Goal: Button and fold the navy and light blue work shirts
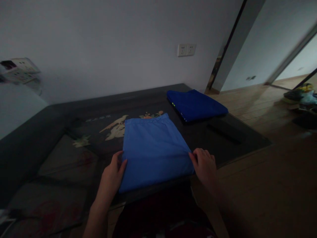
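Observation:
A folded light-blue garment [153, 150] with a waistband-like strip along its far edge lies flat on the dark table [237, 135]. My left hand [112, 173] pinches its left edge between thumb and fingers. On the opposite side, my right hand [204, 165] grips the right edge, with thumb and fingertips closed on the fabric. Small creases run inward from the right hand's grip. Beyond it to the right rests a folded dark-blue cloth item [195, 104], apart from both hands.
A dark, narrow object [224, 133] lies on the table at right. The tabletop bears a bird-and-flower picture [116, 129]. Behind stands a white wall with sockets [187, 50]. Wooden floor [247, 102] stretches right, with piled things [303, 99] at the far edge.

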Available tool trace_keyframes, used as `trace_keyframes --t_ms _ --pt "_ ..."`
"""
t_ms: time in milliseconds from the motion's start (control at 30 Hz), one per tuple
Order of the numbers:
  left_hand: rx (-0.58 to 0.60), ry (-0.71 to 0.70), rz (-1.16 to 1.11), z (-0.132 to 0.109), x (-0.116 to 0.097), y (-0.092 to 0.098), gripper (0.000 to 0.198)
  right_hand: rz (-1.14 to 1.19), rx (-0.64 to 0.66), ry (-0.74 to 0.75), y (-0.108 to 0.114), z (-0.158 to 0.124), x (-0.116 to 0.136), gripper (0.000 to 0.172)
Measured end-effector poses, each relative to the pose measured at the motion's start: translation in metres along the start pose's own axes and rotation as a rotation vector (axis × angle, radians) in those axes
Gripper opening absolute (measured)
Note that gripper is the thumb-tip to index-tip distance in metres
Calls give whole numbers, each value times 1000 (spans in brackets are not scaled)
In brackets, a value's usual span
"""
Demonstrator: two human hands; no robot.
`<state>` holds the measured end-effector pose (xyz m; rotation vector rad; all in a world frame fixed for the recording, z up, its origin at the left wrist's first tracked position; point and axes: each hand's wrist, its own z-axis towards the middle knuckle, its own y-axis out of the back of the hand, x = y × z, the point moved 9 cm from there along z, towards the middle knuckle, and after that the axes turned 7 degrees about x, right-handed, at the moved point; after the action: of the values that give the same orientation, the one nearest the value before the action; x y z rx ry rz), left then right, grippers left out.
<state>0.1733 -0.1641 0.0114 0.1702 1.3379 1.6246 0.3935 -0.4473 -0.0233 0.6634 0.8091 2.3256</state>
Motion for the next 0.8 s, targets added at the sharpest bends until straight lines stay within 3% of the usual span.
trace_keyframes --t_ms 133,233,333,400,467,567,667,800 --pt "14 -8 66 0 3 1 55 76 -23 -26 2 4 -13 22" --pt "-110 -117 97 4 -7 20 58 154 -113 -32 26 13 -19 29" --pt "-215 -280 98 14 -32 37 51 313 -220 66 58 27 0 33" --pt "-221 -393 94 23 -52 35 46 398 -206 151 64 39 28 36" --pt "-193 -486 127 31 -69 21 44 400 -95 210 50 51 57 41" --pt "-95 -540 252 39 -75 -15 49 283 140 262 1 64 87 49" --pt "-22 -500 348 44 -62 -40 54 176 290 257 -41 69 84 62" --pt "-39 -461 370 44 -51 -42 56 138 347 268 -56 71 67 71"
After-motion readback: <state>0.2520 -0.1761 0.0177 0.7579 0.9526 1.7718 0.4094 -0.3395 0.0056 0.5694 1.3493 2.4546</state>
